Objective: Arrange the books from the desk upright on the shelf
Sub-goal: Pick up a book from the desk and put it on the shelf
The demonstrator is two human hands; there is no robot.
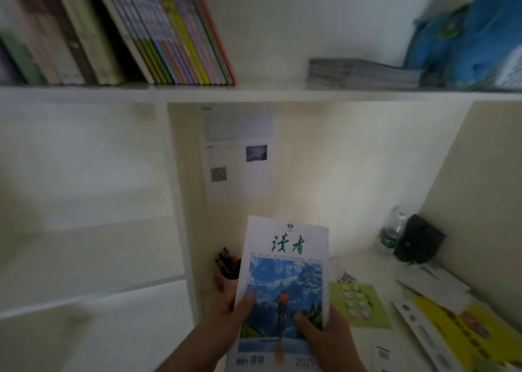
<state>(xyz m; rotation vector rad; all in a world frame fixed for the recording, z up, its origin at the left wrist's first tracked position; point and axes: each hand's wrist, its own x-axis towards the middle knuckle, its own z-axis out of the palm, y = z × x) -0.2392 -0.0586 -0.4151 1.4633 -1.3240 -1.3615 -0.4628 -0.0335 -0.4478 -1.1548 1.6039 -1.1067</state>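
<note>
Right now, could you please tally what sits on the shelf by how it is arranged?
Leaning row of books: 1
Flat stack of magazines: 1
Blue bag: 1
Total: 3 on the shelf

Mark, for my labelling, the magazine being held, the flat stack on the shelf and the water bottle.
magazine (pixel 285 275), head view, cover picture.
flat stack (pixel 361 73), head view, its front edge.
water bottle (pixel 391 234), head view, its body.

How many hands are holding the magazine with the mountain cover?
2. The left hand grips the magazine at its lower left edge; the right hand grips its lower right corner, thumb on the cover.
</note>
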